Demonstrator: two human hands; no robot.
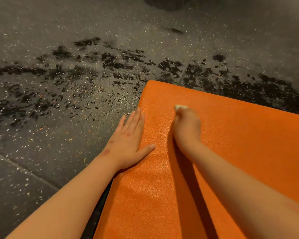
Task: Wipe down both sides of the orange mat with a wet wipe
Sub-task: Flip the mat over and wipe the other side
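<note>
The orange mat [240,144] lies flat on the floor and fills the lower right of the head view, its far left corner pointing away from me. My left hand [129,140] presses flat on the mat's left edge, fingers straight, with the outer fingers reaching over onto the floor. My right hand [187,125] is blurred and curled over a small white wet wipe [180,107], which pokes out past the fingers and touches the mat near the far left corner.
Dark speckled rubber floor [59,152] surrounds the mat, with glossy wet patches [110,66] beyond its far edge. A tile seam [193,54] runs away from the mat's far corner. A dark blurred shape [166,2] sits at the top edge.
</note>
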